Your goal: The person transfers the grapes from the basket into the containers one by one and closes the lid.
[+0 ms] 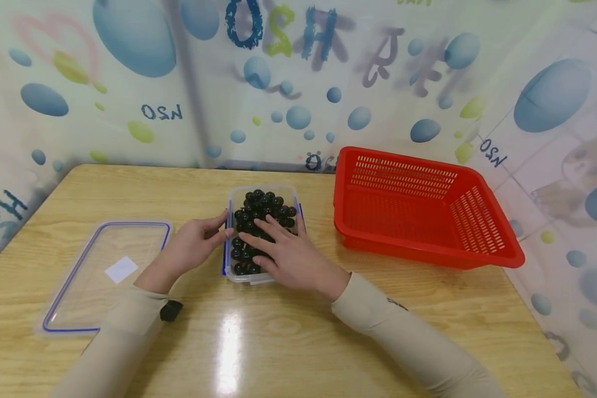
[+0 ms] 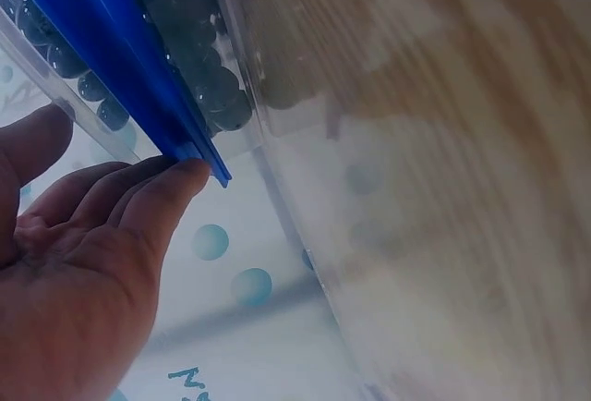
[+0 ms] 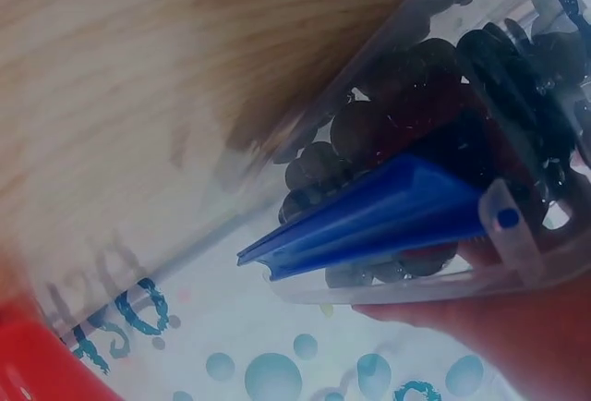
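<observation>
Left hand [image 1: 195, 243], fingers fairly straight, touched the left side of the clear container [image 1: 251, 280] mid-worktop [image 1: 298, 342]; the right hand [image 1: 292, 257] lay spread over the dark grapes [image 1: 260, 203] inside. Steadying that side while pressing lightly with flat fingers seemed the surest guard against bruising.

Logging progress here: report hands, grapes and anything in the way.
Left hand touching the blue flap; right hand spread over the grapes. Grapes in the open box. Lid off, to the left; only right hand covering grapes.
</observation>
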`<action>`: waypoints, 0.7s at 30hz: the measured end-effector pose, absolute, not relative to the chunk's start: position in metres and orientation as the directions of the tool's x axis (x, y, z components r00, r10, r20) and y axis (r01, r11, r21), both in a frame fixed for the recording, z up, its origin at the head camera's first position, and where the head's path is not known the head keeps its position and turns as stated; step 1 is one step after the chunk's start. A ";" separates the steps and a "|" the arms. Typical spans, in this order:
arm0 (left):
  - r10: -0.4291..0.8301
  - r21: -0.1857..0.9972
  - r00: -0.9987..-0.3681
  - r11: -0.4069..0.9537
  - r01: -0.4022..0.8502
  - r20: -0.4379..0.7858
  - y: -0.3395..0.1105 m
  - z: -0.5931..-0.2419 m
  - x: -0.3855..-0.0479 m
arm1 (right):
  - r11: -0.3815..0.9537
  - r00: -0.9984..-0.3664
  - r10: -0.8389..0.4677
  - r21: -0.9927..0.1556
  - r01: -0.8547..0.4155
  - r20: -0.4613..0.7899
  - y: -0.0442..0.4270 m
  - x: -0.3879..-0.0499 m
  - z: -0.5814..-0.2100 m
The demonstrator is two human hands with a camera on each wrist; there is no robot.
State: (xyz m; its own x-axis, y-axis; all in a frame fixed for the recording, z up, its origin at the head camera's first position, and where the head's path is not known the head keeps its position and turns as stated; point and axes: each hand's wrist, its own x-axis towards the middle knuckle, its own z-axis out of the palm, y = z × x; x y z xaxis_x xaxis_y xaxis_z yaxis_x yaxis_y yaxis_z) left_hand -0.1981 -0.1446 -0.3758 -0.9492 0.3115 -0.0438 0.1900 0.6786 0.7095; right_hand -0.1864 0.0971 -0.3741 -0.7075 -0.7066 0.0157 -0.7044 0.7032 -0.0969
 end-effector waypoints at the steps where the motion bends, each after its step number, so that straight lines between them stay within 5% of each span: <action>1: 0.307 0.709 -0.951 0.680 0.186 -0.044 -0.146 -0.375 -0.197 | 0.700 -0.705 -0.709 -0.102 -0.707 0.020 0.096 -0.186 -0.374; 12: 0.310 0.604 -0.949 0.769 0.211 -0.063 -0.169 -0.353 -0.188 | 0.674 -0.712 -0.699 -0.280 -0.684 0.057 0.093 -0.190 -0.365; 18: 0.151 0.483 -0.987 0.869 0.103 -0.062 -0.229 -0.333 -0.167 | 0.599 -0.718 -0.649 -0.415 -0.685 0.250 0.069 -0.172 -0.335; 21: 0.077 0.439 -0.996 0.897 0.055 -0.032 -0.271 -0.335 -0.158 | 0.558 -0.755 -0.611 -0.548 -0.624 0.238 0.031 -0.151 -0.323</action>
State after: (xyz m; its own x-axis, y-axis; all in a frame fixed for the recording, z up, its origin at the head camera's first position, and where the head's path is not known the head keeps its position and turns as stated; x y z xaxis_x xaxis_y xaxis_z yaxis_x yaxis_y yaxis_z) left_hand -0.1579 -0.2706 -0.3348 -0.9965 0.0773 -0.0322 0.0554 0.8967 0.4391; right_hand -0.1513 0.0307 -0.3233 -0.7552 -0.6106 0.2383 -0.6238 0.5577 -0.5476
